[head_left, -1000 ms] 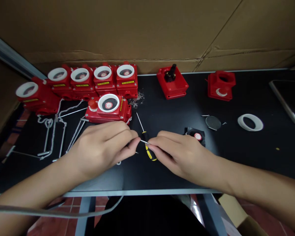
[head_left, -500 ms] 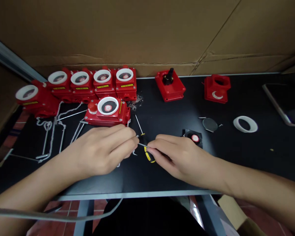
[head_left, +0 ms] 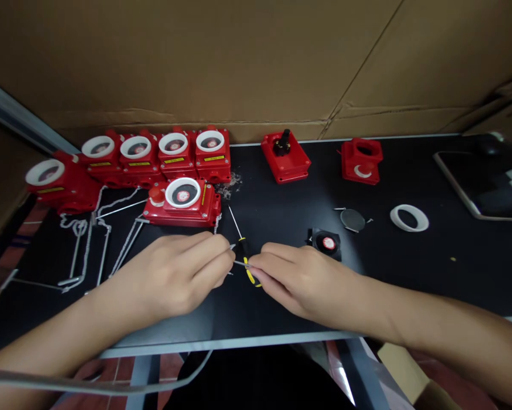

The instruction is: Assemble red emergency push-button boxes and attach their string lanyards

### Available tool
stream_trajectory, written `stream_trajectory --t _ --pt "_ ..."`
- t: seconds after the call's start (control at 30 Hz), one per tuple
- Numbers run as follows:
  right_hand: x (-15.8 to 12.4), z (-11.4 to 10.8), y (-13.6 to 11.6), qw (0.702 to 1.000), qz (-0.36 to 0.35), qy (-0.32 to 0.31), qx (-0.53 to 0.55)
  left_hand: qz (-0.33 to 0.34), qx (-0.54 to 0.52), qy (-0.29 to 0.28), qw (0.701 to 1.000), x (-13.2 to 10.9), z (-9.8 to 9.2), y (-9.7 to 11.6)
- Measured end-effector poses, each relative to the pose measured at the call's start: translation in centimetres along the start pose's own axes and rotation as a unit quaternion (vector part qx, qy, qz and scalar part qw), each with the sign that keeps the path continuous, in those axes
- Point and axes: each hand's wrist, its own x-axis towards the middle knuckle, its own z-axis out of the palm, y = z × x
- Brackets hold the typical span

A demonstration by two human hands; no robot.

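My left hand (head_left: 191, 267) and my right hand (head_left: 290, 276) are both closed, fingertips pinched on a thin metal rod (head_left: 241, 263) that spans the small gap between them. Under the rod, a screwdriver (head_left: 242, 245) with a black and yellow handle lies on the black tabletop; my right fingers partly cover its handle. Just beyond my left hand sits a red box (head_left: 181, 216) with a white ring and a red knob. White cord hangs at its right end. A black square piece with a red and white centre (head_left: 328, 244) lies beyond my right hand.
Several red boxes (head_left: 174, 162) stand at the back left, with metal rods and white cord (head_left: 80, 228) before them. Further right are an open red housing (head_left: 285, 162), a red cover (head_left: 362, 165), a glass disc (head_left: 352, 220), a white ring (head_left: 409, 226) and a dark tablet-like device (head_left: 478, 176).
The view has shifted, so the table things appear a little further left and lower. Both hands keep their pinch on the thin rod, nearly in the same place.
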Motion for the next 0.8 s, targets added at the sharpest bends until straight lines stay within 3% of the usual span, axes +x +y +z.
stream_trajectory --t 0.37,0.6,0.8 --pt "0.2 0.1 -0.2 1.0 0.001 0.009 0.004 0.069 0.104 0.025 0.992 0.4 0.9 0.3" --pt "0.1 0.1 0.0 1.0 -0.003 0.017 0.004 0.073 0.103 0.031 0.992 0.0 1.4 0.1" --pt "0.1 0.1 0.0 1.0 0.011 0.013 0.02 -0.012 -0.02 0.064 0.998 -0.8 1.5 -0.7"
